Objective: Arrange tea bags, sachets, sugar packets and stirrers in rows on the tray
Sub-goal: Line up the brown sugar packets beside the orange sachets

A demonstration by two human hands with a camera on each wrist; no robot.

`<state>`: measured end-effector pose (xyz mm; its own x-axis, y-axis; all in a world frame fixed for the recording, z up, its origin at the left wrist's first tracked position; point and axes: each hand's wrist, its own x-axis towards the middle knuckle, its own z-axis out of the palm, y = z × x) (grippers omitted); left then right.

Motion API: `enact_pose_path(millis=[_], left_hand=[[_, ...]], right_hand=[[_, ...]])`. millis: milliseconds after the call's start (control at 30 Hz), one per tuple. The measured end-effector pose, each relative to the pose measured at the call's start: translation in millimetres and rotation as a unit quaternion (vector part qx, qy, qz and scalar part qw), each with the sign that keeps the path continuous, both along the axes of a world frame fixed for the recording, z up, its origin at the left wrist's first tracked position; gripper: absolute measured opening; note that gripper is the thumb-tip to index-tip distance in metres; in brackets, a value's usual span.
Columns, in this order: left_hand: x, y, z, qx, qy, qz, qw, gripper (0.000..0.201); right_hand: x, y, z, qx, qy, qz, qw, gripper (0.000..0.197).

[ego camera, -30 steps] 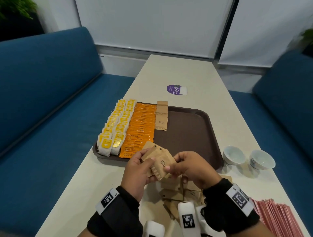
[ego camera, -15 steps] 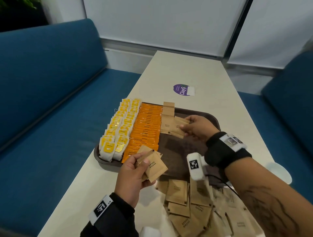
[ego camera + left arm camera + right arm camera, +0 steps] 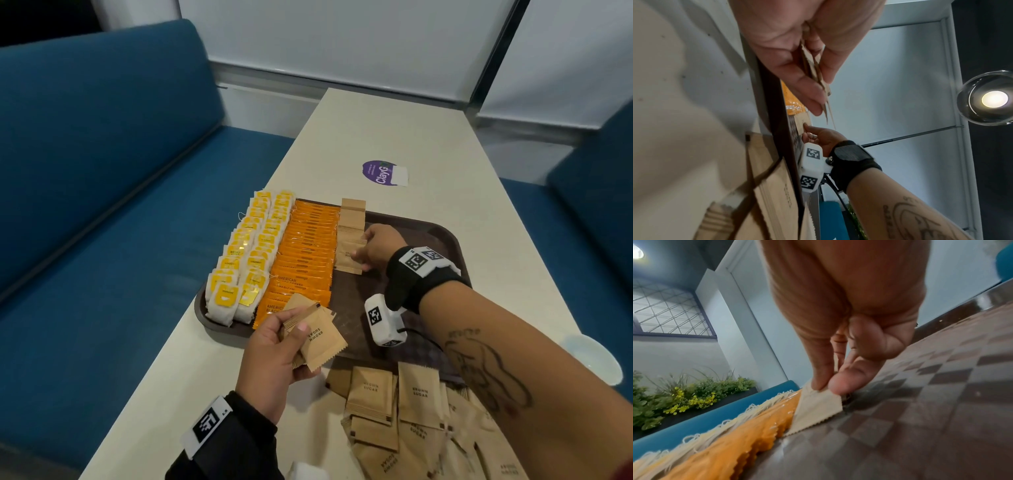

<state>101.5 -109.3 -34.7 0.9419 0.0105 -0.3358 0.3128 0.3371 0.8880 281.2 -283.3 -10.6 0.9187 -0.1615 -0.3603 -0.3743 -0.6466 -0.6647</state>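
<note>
Blue benches flank the pale tabletop (image 3: pixel 394 137) where the brown tray (image 3: pixel 435 240) sits. On it, the right hand (image 3: pixel 378 250) pinches a brown sugar packet (image 3: pixel 349 255) by its edge, setting it onto the short row beside the orange sachets (image 3: pixel 308 253). Dragged sideways, it could skew that row. The left hand (image 3: pixel 274 356) pinches a fanned bunch of packets (image 3: pixel 317 337) above the tray's near rim; a loosened thumb might spill them.

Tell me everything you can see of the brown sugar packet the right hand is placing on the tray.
The brown sugar packet is a flat tan paper sachet with zigzag-cut ends and dark print. The right hand pinches its edge between thumb and fingertip. It lies low on the brown tray, nearest in the sugar row, beside the orange sachets.
</note>
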Motion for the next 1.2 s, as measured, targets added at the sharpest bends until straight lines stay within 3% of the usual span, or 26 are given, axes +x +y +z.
enact_pose_path(millis=[133,267,333,400,533,667,733,867,1000,1200], left_hand=[[-0.7,-2.2,1.2,0.002,-0.005,-0.003,1.000,0.014],[-1.7,-2.2,2.8,0.007,-0.007,-0.001,1.000,0.013],[-2.9,-1.4,3.1,0.012,-0.008,0.001,1.000,0.013],[-4.4,-1.4,4.6,0.017,-0.011,0.000,1.000,0.014],[-8.0,-5.3,9.8,0.017,-0.020,-0.003,1.000,0.014],[-13.1,-12.9,15.7,0.016,-0.037,-0.004,0.999,0.014],[-17.1,-18.5,18.6,0.015,-0.044,-0.005,0.999,0.014],[-24.8,-27.2,21.8,0.009,-0.056,0.002,0.998,0.015],[-29.0,-29.9,20.9,0.021,-0.061,-0.003,0.998,0.017],[-29.7,-27.8,17.9,0.048,-0.032,-0.045,0.997,0.029]], right_hand=[[5.7,3.4,-4.1,-0.081,0.017,0.024,0.996,0.035],[6.4,1.7,-1.3,-0.058,0.019,0.016,0.998,0.044],[0.3,-1.6,7.7,-0.051,0.003,0.026,0.998,0.033],[-15.9,-5.0,23.3,-0.012,-0.020,0.038,0.999,0.016],[-72.6,-6.3,60.2,0.079,-0.031,0.101,0.991,0.025],[-134.7,-4.5,64.3,0.135,0.017,0.158,0.978,0.024],[-157.7,-1.1,56.9,0.193,0.050,0.137,0.970,0.028],[-185.6,2.2,39.1,0.197,0.033,0.109,0.974,0.039],[-201.8,-1.4,27.6,0.274,0.015,0.054,0.960,0.035],[-202.5,-10.6,20.8,0.319,-0.056,-0.046,0.945,0.030]])
